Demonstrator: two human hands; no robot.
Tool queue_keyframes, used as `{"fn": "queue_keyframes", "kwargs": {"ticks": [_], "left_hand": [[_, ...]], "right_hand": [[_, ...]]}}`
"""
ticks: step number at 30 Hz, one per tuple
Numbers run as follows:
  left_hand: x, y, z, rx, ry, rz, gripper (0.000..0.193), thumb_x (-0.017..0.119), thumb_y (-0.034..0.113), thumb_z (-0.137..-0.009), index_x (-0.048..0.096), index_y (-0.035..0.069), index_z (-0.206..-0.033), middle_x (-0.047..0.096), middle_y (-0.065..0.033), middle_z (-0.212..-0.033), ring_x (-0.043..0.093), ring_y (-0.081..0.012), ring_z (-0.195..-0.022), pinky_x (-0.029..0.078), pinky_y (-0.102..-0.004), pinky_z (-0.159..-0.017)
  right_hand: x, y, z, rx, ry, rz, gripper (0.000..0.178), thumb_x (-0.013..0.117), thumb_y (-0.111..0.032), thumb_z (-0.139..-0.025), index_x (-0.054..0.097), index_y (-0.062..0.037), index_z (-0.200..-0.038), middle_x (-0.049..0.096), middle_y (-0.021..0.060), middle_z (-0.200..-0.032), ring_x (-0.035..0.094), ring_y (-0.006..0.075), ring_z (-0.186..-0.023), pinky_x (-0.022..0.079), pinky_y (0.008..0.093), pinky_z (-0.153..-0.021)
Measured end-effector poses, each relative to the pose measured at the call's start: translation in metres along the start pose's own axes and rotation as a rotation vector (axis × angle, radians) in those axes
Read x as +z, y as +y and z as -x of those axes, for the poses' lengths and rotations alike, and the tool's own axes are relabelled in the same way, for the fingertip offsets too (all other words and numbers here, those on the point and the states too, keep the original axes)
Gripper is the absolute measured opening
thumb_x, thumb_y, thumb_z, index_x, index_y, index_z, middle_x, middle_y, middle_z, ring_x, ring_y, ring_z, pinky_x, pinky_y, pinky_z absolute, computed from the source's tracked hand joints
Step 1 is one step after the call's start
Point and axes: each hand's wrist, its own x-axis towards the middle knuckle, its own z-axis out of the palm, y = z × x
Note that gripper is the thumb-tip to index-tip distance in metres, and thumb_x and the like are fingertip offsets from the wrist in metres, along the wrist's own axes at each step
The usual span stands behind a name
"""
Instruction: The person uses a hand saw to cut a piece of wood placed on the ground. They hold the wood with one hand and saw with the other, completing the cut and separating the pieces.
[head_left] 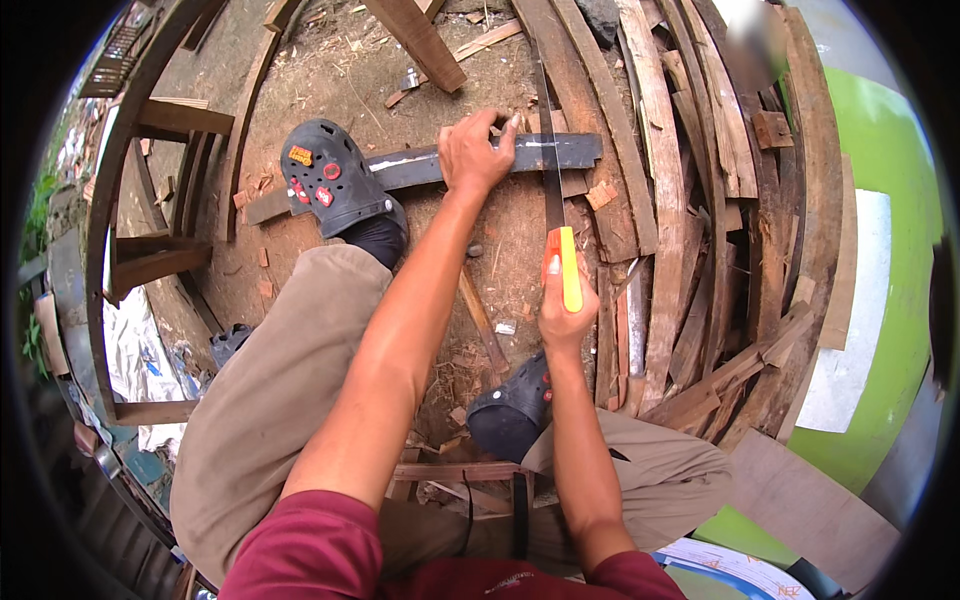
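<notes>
A dark-painted wooden plank (415, 168) with white smears lies crosswise in front of me. My left hand (478, 150) grips it from above, fingers bent over its far edge. On the plank's left part rests my left foot in a dark clog (335, 175) with colourful charms. In my right hand (568, 312) is a handsaw (554, 205), held by its orange and yellow handle. The long blade points away from me and crosses the plank near its right end. Whether the teeth have cut in cannot be made out.
Long weathered boards (660, 150) lie piled on the right, beside a green wall (860, 130). A wooden frame (165, 260) stands at the left. Between my feet lies a stick-like wooden handle (483, 320). Chips and scraps litter the dirt ground (400, 60).
</notes>
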Motion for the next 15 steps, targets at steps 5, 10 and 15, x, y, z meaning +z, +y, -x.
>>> {"fn": "queue_keyframes", "kwargs": {"ticks": [5,10,15], "left_hand": [[-0.005,0.011,-0.003,0.016,-0.356,-0.262,0.051,0.06,0.061,-0.087,0.077,0.015,-0.099,0.075,-0.0106,-0.096,0.069,-0.0254,-0.096,0.04,-0.0399,-0.089],[-0.009,0.003,-0.002,0.095,-0.384,-0.27,0.053,0.064,0.063,-0.081,0.075,0.015,-0.1,0.074,-0.01,-0.103,0.067,-0.0241,-0.105,0.035,-0.0436,-0.091],[-0.01,0.0,-0.003,0.137,-0.418,-0.262,0.057,0.065,0.063,-0.079,0.074,0.015,-0.108,0.074,-0.0093,-0.106,0.065,-0.0236,-0.108,0.035,-0.0428,-0.093]], "right_hand": [[-0.002,-0.004,-0.002,0.039,-0.002,-0.01,0.026,0.061,-0.019,-0.1,0.069,0.0048,-0.092,0.061,0.0038,-0.07,0.056,0.0117,-0.065,0.045,0.0285,-0.06],[-0.001,0.004,-0.003,0.016,-0.031,0.01,0.025,0.062,-0.018,-0.1,0.069,0.0055,-0.093,0.06,0.0039,-0.07,0.055,0.0113,-0.064,0.044,0.0292,-0.059],[0.0,0.015,-0.009,-0.072,-0.008,0.013,0.021,0.067,-0.015,-0.096,0.066,0.0034,-0.084,0.054,0.0053,-0.06,0.05,0.0106,-0.055,0.041,0.0302,-0.051]]}}
